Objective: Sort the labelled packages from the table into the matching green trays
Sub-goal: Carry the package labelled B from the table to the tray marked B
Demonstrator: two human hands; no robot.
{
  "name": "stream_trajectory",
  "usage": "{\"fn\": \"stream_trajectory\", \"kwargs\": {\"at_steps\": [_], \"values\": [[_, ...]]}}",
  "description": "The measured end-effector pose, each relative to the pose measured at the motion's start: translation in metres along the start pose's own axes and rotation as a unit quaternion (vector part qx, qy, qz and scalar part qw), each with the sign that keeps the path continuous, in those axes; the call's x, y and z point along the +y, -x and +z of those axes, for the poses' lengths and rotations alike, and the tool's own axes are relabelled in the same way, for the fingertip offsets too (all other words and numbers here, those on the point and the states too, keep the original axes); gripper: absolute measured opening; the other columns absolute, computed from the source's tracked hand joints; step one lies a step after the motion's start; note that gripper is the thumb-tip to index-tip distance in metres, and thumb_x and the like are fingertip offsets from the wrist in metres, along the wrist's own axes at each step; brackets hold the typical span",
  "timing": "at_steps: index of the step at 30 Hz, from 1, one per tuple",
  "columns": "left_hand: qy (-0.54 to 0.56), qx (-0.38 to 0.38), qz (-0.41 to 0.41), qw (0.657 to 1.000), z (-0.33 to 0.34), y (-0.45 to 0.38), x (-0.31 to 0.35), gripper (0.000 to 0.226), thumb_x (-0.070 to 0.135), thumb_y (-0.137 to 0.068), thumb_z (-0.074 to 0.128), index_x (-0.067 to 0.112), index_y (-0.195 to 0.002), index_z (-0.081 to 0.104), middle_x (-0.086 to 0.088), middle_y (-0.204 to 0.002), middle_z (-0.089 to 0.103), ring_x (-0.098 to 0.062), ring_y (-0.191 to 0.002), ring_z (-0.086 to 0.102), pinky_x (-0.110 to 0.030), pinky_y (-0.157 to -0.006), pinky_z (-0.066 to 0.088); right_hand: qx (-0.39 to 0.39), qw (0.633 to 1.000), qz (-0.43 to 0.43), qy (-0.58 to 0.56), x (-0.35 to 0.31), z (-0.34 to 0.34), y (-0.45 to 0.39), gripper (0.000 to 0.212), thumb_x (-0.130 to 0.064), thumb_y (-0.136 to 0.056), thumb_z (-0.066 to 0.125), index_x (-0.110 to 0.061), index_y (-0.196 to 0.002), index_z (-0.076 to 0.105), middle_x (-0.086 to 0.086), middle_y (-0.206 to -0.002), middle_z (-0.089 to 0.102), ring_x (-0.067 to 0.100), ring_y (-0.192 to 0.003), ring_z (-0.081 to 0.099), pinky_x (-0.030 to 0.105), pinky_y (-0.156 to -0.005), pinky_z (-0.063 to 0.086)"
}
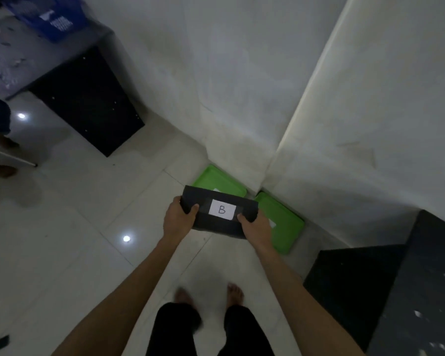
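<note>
While held — 1 pkg (217, 211), 2 trays (283, 222)

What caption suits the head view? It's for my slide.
Both hands carry black package "B" toward two green floor trays.

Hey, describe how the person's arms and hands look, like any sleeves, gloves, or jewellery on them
Both forearms are bare up to the bottom of the picture, with no sleeves in view. The left hand and right hand wear no gloves, and no watch, bracelet or ring shows. Below them, black trousers and bare feet appear.
</note>
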State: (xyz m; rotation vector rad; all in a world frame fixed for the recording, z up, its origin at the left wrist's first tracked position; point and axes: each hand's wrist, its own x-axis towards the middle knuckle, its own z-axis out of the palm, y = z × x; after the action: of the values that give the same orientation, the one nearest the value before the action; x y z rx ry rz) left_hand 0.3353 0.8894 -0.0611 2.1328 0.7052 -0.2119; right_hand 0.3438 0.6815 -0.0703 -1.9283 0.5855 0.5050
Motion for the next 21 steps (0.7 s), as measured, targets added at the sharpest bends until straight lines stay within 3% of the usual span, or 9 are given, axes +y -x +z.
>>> {"fn": "stream_trajectory", "kwargs": {"at_steps": [3,7,10,14,17,21], "values": [[-0.039,-0.026,0.015,0.999,-0.004,-0.066,0.001,0.049,0.033,-0.088,0.069,0.005,-0.126,0.055,-0.014,-0.117,0.065,-0.03,-0.105,0.062,-0.034,-0.079,0.047,0.028,0.999,0.023,0.004,-0.017,0.035,-0.039,0.061,-0.031,-0.09,0.069,-0.008,-0.142,0.047,0.016,-0.136,0.056,0.032,-0.123,0.056,0.042,-0.104,0.048],[-0.094,-0.072,0.026,0.993,0.003,-0.157,-0.015,0.048,0.032,-0.088,0.07,0.008,-0.127,0.057,-0.018,-0.113,0.058,-0.034,-0.103,0.06,-0.043,-0.087,0.052,0.079,0.994,0.077,-0.006,-0.025,0.096,-0.098,0.06,-0.032,-0.091,0.068,-0.01,-0.142,0.045,0.016,-0.134,0.052,0.033,-0.12,0.056,0.039,-0.101,0.045],[-0.112,-0.108,0.029,0.987,0.02,-0.232,-0.036,0.049,0.032,-0.089,0.068,0.01,-0.13,0.056,-0.018,-0.115,0.057,-0.035,-0.105,0.059,-0.042,-0.088,0.051,0.106,0.987,0.118,-0.028,-0.022,0.144,-0.15,0.06,-0.032,-0.092,0.067,-0.01,-0.142,0.044,0.015,-0.134,0.049,0.033,-0.122,0.055,0.043,-0.104,0.046],[-0.105,-0.15,0.039,0.982,0.073,-0.342,-0.08,0.043,0.029,-0.09,0.068,0.005,-0.125,0.059,-0.017,-0.119,0.062,-0.033,-0.109,0.06,-0.035,-0.085,0.046,0.133,0.98,0.141,-0.041,0.005,0.204,-0.242,0.058,-0.024,-0.091,0.068,-0.008,-0.142,0.045,0.014,-0.132,0.052,0.033,-0.122,0.056,0.045,-0.105,0.049],[-0.09,-0.177,0.046,0.979,0.13,-0.424,-0.124,0.044,0.026,-0.089,0.069,0.004,-0.126,0.059,-0.016,-0.12,0.064,-0.033,-0.11,0.06,-0.038,-0.09,0.048,0.146,0.978,0.146,-0.041,0.043,0.245,-0.327,0.056,-0.019,-0.09,0.069,-0.007,-0.141,0.047,0.015,-0.132,0.054,0.033,-0.119,0.058,0.043,-0.102,0.051],[-0.049,-0.198,0.042,0.978,0.209,-0.516,-0.185,0.044,0.021,-0.088,0.071,0.007,-0.128,0.059,-0.002,-0.109,0.062,-0.019,-0.098,0.058,-0.028,-0.083,0.043,0.14,0.981,0.125,-0.046,0.103,0.287,-0.441,0.055,-0.015,-0.091,0.068,-0.007,-0.142,0.048,0.012,-0.136,0.058,0.031,-0.122,0.06,0.044,-0.102,0.051]]}}
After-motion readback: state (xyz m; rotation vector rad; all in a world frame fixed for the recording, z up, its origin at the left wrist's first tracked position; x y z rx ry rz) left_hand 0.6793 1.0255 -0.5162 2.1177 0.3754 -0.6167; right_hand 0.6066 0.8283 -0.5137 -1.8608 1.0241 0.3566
